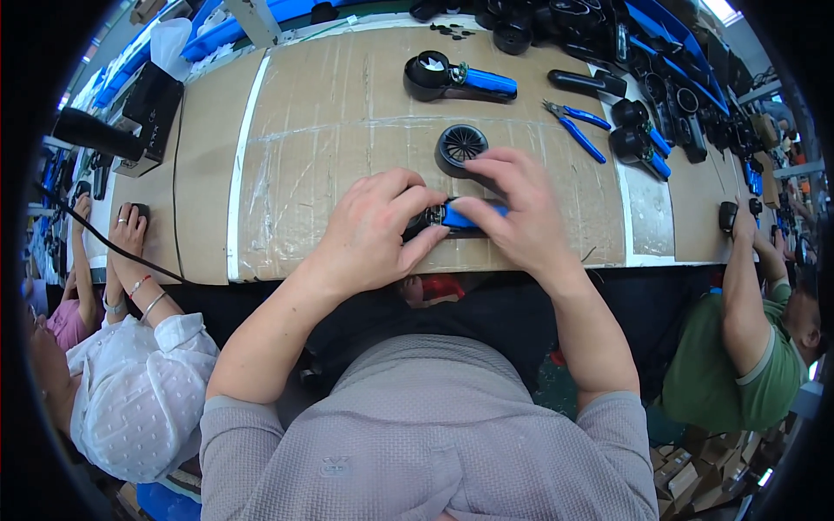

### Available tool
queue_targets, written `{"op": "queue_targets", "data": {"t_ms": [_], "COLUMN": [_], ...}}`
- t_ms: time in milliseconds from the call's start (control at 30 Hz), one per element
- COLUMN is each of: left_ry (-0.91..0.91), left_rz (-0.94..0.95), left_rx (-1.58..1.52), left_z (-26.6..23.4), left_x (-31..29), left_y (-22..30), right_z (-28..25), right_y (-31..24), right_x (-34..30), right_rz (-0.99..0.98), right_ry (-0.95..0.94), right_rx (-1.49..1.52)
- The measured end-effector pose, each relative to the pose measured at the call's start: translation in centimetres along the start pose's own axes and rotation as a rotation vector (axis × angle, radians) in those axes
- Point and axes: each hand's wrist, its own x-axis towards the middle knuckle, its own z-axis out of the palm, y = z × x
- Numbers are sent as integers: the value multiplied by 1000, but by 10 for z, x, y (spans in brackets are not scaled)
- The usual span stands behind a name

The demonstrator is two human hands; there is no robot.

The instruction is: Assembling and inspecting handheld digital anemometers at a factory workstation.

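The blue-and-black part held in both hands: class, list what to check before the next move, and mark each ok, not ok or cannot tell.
1. Both hands on the blue-and-black part: left hand and right hand grip it over the cardboard-covered table. Ok.
2. Part fully seen: fingers hide most of it. Cannot tell.
3. Round black grille within reach: just beyond the right hand. Ok.
4. Blue-handled pliers apart from the hands: far right. Ok.
5. Finished blue-and-black unit out of the way: lies farther back. Ok.
6. Neighbours' hands apart from the work spot: at both table ends. Ok.
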Motion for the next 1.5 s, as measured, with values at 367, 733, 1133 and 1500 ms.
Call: {"op": "queue_targets", "data": {"t_ms": [367, 733, 1133, 1500], "left_ry": [-56, -127, -35, 71], "left_rz": [-38, -127, -211, -198], "left_rx": [-18, -86, -221, -382], "left_z": [-11, -14, -21, -19], "left_x": [10, 13, -12, -34], "left_y": [6, 4, 0, -14], "right_z": [-49, -57, -52, -38], "right_y": [34, 26, -4, -15], "right_x": [-32, -21, -15, -7], "right_rz": [239, 228, 116, 15], "right_ry": [-61, -157, -217, -320], "right_rx": [-332, -364, -51, -141]}}
